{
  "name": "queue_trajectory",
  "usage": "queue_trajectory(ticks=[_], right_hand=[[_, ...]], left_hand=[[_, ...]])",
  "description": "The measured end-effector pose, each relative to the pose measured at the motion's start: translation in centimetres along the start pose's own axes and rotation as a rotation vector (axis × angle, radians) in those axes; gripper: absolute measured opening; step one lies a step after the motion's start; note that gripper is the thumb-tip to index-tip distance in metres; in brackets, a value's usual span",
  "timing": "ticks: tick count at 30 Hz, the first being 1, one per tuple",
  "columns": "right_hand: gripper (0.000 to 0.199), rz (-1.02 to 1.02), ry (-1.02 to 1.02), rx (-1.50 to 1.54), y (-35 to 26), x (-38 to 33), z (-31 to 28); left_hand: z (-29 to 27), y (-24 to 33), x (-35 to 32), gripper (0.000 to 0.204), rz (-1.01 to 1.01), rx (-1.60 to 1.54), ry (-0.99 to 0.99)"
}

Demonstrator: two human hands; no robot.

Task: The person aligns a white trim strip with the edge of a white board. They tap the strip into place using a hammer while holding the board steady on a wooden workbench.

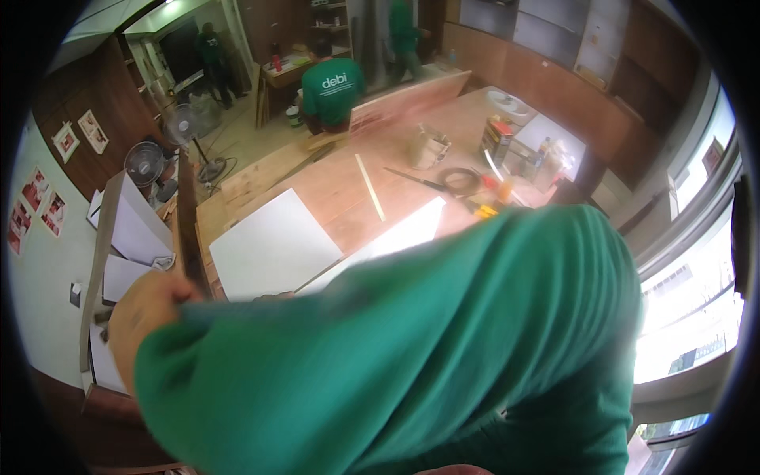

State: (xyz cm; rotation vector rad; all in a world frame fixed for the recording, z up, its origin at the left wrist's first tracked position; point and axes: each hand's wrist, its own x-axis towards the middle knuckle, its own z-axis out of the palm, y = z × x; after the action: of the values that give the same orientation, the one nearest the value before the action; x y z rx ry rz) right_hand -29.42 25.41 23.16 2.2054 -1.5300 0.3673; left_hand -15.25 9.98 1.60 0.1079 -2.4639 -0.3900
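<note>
A wide green sleeve point(380, 332) crosses the lower half close up and covers most of the work area in front of me. From its left end bare skin of an arm or hand point(146, 313) comes out, smeared by motion, with no fingers distinct. Behind the sleeve's upper edge, a small strip of skin point(275, 296) shows against the white panels. A sliver of skin point(457, 469) sits at the bottom edge. I cannot tell which of these are my left or right hand. A white panel point(273, 241) and a narrower white panel point(388, 241) lie on the wooden worktable point(340, 186).
A thin pale strip point(370, 188), a handsaw point(416, 179), a tape roll point(461, 181), a box point(496, 141) and containers lie across the table. Two fans point(145, 165) stand on the left. A co-worker point(331, 87) in green is beyond the table; two more people are farther back.
</note>
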Motion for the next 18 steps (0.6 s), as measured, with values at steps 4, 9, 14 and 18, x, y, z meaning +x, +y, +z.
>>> queue_trajectory(ticks=[4,9,14,18], right_hand=[[0.033,-0.024,-0.015,0.012,0.2,-0.2,-0.1],[0.033,-0.046,-0.052,-0.010,-0.4,-0.2,-0.7],[0.033,-0.007,-0.071,-0.049,0.1,-1.5,-1.9],[0.033,-0.097,-0.038,-0.007,-0.1,1.2,-0.8]], left_hand=[[0.0,1.0,0.3,0.024,-0.066,-0.020,-0.026],[0.2,0.6,-0.5,0.024,-0.083,-0.033,-0.020],[-0.4,-2.7,-3.0,0.021,-0.006,-0.071,-0.001],[-0.1,-2.4,-2.3,0.023,0.008,-0.059,-0.007]])
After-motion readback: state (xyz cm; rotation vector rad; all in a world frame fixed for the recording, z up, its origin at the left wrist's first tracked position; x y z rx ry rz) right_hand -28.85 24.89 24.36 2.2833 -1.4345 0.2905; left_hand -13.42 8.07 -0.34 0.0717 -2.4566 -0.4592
